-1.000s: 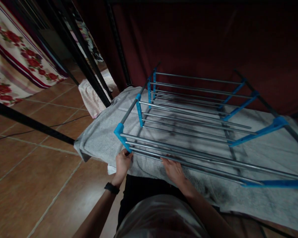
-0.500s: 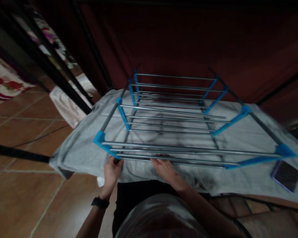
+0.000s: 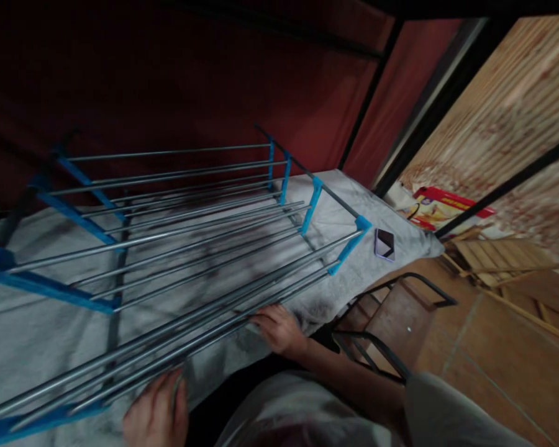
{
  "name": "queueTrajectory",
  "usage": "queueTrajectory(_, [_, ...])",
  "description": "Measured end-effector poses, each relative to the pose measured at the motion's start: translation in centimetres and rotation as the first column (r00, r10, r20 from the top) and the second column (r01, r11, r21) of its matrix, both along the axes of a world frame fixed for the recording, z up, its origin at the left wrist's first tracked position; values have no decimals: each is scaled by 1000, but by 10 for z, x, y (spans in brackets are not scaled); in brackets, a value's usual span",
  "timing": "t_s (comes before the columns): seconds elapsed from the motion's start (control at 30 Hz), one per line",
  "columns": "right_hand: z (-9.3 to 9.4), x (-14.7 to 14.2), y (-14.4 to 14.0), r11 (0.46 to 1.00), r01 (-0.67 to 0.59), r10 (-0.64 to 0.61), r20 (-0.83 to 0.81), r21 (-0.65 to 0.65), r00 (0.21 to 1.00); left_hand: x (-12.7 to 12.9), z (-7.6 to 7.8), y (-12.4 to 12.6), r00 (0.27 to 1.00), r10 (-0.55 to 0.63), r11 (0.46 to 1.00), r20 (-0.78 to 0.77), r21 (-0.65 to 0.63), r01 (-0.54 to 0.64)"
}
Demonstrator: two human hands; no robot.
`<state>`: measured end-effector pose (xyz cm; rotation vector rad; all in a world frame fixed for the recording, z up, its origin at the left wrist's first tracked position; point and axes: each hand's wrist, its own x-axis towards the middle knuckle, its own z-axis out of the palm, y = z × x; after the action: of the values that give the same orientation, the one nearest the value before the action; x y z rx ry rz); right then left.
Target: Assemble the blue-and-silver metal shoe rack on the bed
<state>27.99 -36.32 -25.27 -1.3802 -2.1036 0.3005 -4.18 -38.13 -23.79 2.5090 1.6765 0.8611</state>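
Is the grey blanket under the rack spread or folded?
Spread: the blanket lies out beneath the rack and past its right end, under the phone.

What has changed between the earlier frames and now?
The view has swung right. The left hand has left the rack's front left corner and moved right along its front; whether it touches is unclear. The right hand has also shifted right, fingers at the front bars. The rack stays on the blanket, the phone near its right end.
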Motion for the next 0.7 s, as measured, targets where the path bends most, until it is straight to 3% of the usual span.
queueTrajectory(0.1, [-6, 44, -21, 944, 330, -318, -247, 11, 916, 54, 1, 30, 978, -187, 982, -92, -42, 184])
queueTrajectory(0.13, [-8, 60, -26, 891, 455, -432, -318, -3, 844, 69, 0, 41, 969, -221, 975, -109, -61, 216])
queueTrajectory(0.2, [-11, 95, -32, 731, 682, -630, -421, -36, 653, 90, -5, 61, 958, -259, 963, -124, -112, 246])
queueTrajectory(0.27, [-14, 129, -33, 569, 819, -745, -468, -77, 474, 103, -9, 75, 948, -296, 942, -117, -198, 270])
queueTrajectory(0.3, [-16, 144, -31, 525, 844, -772, -477, -108, 420, 106, -11, 80, 944, -312, 931, -107, -232, 281])
queueTrajectory(0.37, [-19, 167, -23, 521, 832, -783, -495, -191, 377, 109, -11, 85, 936, -341, 910, -85, -280, 306])
queueTrajectory(0.53, [-18, 185, 0, 680, 678, -700, -520, -279, 489, 105, -8, 90, 934, -352, 909, -63, -262, 325])
queueTrajectory(0.7, [-14, 181, 6, 682, 681, -702, -499, -267, 508, 101, -8, 93, 923, -379, 907, -71, -227, 355])
